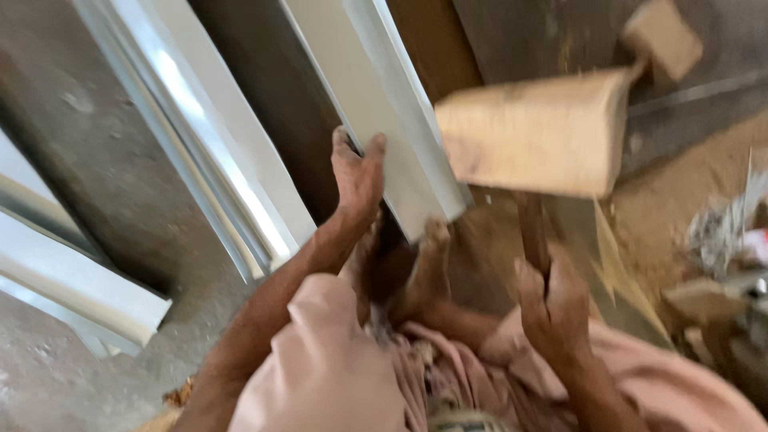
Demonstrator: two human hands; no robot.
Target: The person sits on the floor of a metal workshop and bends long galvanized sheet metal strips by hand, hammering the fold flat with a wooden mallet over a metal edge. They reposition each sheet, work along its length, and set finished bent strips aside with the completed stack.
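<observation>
Wooden mallet point(534, 132) raised in my right hand point(550, 298), fingers clamped round its handle, I keep my left hand point(358, 172) gripping the grey metal channel point(384, 104) on the floor point(80, 160), thumb clear, foot point(428, 264) bracing its end, and would strike squarely.

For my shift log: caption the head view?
Left hand steadies a metal strip; right hand swings a wooden mallet.

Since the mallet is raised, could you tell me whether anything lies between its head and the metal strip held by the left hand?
Nothing visible does. The wooden mallet, gripped by the right hand, hangs just right of the pale metal strip, which the left hand grips by its left edge, away from the mallet's side.
</observation>
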